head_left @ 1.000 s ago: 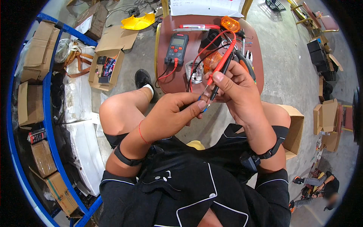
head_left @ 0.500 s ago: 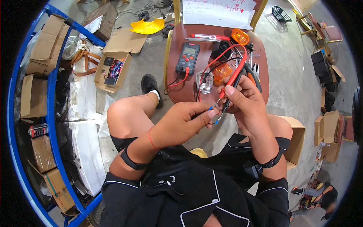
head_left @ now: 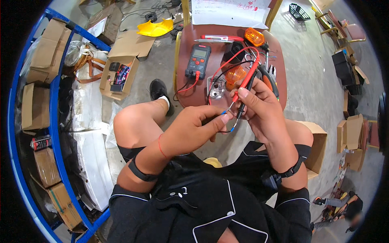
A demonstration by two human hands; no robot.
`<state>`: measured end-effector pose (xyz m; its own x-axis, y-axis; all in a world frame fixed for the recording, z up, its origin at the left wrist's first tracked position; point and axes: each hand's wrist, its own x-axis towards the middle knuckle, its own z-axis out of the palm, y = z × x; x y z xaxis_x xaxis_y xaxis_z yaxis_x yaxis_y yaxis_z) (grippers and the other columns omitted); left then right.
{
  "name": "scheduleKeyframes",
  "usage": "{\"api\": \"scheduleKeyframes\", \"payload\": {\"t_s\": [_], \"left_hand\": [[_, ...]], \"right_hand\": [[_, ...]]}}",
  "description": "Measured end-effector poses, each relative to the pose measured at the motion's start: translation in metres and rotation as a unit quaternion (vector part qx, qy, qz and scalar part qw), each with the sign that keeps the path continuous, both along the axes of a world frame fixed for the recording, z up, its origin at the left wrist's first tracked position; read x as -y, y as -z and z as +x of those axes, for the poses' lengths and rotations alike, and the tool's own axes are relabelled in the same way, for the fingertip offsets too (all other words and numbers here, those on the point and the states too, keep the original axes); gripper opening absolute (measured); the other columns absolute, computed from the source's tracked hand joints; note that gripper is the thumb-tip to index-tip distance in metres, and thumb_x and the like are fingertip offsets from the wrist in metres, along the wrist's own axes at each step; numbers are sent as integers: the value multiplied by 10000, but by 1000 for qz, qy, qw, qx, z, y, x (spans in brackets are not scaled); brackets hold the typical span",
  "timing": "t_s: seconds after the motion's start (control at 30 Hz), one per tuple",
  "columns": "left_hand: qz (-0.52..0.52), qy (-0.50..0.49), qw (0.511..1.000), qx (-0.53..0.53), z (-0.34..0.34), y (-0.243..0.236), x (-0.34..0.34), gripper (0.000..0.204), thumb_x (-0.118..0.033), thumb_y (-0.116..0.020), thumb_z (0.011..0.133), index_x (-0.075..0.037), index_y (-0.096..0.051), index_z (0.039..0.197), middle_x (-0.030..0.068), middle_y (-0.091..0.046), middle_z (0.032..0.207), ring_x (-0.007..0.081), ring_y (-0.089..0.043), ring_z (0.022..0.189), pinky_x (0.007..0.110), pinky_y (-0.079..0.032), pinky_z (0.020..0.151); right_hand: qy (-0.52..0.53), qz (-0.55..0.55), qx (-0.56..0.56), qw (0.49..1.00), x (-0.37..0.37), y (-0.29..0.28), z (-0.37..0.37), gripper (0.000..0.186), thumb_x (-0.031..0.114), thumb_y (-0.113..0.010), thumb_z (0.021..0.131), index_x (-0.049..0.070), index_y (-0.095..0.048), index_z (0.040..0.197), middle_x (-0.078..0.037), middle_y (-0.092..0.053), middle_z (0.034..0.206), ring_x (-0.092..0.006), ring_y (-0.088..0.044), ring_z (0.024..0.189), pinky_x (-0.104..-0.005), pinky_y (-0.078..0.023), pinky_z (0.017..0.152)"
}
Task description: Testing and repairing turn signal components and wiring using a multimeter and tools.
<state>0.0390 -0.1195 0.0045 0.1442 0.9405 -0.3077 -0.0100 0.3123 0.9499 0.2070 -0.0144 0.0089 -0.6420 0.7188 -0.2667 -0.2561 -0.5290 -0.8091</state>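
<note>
My right hand (head_left: 262, 111) grips a red test probe (head_left: 236, 97) and a black one (head_left: 241, 107) together, tips angled down. My left hand (head_left: 194, 127) pinches a thin wire with blue connectors (head_left: 232, 129); both probe tips are at or very near those connectors, though exact contact is unclear. The probes' leads run to a multimeter (head_left: 197, 60) on the maroon chair seat (head_left: 276, 56) in front of me. Also on the seat lie a clear lamp piece (head_left: 216, 91), an orange lens (head_left: 234, 75), an orange lamp (head_left: 254, 37), pliers (head_left: 270, 83) and red markers (head_left: 222, 38).
At my left stand a blue rack (head_left: 54, 121) with cartons and an open box of parts (head_left: 119, 77). A yellow plastic piece (head_left: 155, 27) lies beyond. Cartons (head_left: 351, 133) and a black crate (head_left: 298, 12) are to the right. A seated person (head_left: 348, 208) is at lower right.
The whole scene sits lower in the picture than a second ago. My hands keep their grip on probes and wire, with only slight shifts of the fingers and probe tips.
</note>
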Motion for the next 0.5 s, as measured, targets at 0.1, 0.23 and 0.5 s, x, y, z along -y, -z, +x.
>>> {"api": "scheduleKeyframes", "payload": {"t_s": [0.1,0.23,0.5], "left_hand": [[-26,-23,997,64,3,7,-2,298,-236,-576,970,11,-622,1130,16,-637,840,65,-580,723,221,-496,632],[-12,-28,997,77,4,7,-3,281,-198,-600,955,19,-611,1133,26,-628,861,83,-586,769,242,-514,697],[32,-41,997,64,7,8,-6,245,-177,-641,926,11,-637,1083,16,-631,836,72,-588,746,230,-495,670]], "right_hand": [[-14,-26,-19,999,-3,5,2,207,117,-597,937,26,-553,1117,-63,-627,983,-157,-644,821,-302,-554,677],[-5,-67,-29,997,-5,4,3,206,124,-597,937,28,-553,1114,-66,-630,975,-170,-652,792,-327,-566,688],[-20,-100,-44,994,-9,3,8,231,130,-596,935,32,-549,1140,-69,-641,962,-183,-663,798,-359,-575,704]]}}
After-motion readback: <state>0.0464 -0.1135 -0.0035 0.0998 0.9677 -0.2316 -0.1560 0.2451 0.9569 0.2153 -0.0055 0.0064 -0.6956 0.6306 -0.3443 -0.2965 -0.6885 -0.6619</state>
